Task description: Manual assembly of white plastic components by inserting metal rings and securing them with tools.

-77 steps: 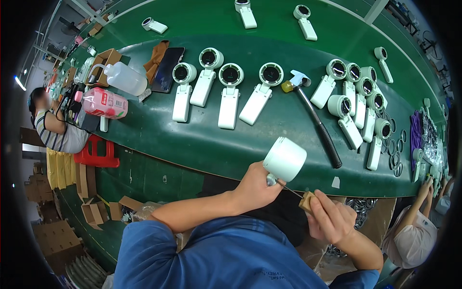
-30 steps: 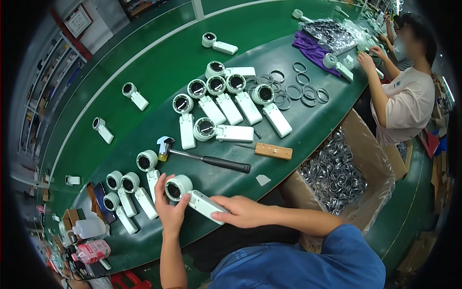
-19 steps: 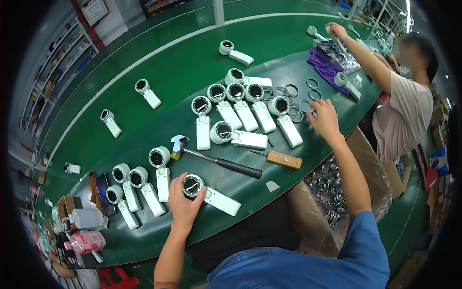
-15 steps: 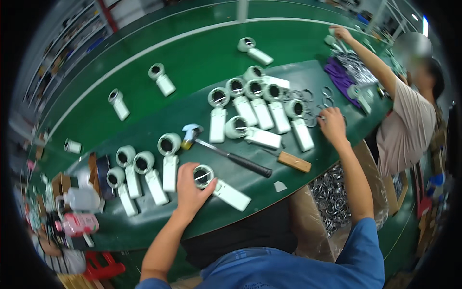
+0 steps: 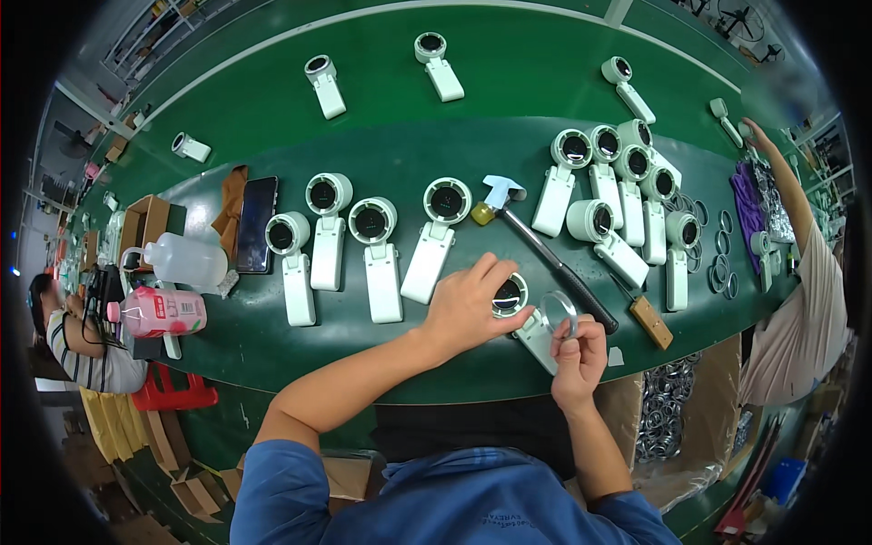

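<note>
White plastic marks the handheld magnifier (image 5: 525,313) pinned under the left hand (image 5: 472,304) near the green table's (image 5: 391,145) near edge. A clear round lens (image 5: 559,312) is pinched in the right hand (image 5: 578,350), which was earlier stretched to the far right. Open room is bounded by a hammer (image 5: 545,250) just beyond.

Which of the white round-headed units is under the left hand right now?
The one nearest the table's front edge, by the hammer. The left hand rests on its round head while the right hand holds a clear ring beside it. The others lie untouched in rows.
</note>
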{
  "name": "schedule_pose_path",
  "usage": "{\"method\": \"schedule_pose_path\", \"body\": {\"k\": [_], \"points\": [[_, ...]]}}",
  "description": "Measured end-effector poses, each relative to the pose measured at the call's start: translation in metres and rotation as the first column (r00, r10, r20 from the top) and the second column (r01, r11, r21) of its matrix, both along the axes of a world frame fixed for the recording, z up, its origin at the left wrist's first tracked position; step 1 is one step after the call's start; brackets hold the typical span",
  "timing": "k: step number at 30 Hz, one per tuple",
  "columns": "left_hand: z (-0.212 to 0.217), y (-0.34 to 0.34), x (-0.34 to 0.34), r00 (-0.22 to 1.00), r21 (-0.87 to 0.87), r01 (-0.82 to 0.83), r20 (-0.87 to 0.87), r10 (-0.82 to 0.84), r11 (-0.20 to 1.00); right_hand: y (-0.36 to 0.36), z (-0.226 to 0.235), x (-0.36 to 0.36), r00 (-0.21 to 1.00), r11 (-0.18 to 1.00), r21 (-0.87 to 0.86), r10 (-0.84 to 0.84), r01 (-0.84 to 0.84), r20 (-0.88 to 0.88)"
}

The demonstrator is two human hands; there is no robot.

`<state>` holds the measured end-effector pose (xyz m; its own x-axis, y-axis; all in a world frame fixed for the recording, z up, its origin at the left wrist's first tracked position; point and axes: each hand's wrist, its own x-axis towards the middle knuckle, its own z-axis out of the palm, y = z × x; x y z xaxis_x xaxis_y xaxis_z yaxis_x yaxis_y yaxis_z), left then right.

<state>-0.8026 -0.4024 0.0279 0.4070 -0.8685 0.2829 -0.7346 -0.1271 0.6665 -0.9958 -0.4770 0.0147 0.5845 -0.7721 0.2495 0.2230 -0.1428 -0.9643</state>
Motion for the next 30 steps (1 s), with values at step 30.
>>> {"method": "schedule_pose_path", "body": {"k": [30], "points": [[0.005,0.015,0.042,0.908,0.031,0.403,-0.137,-0.396,0.914,-0.052,0.097,0.058,0.663,0.776,-0.106,0.449,-0.621,-0.599]]}}
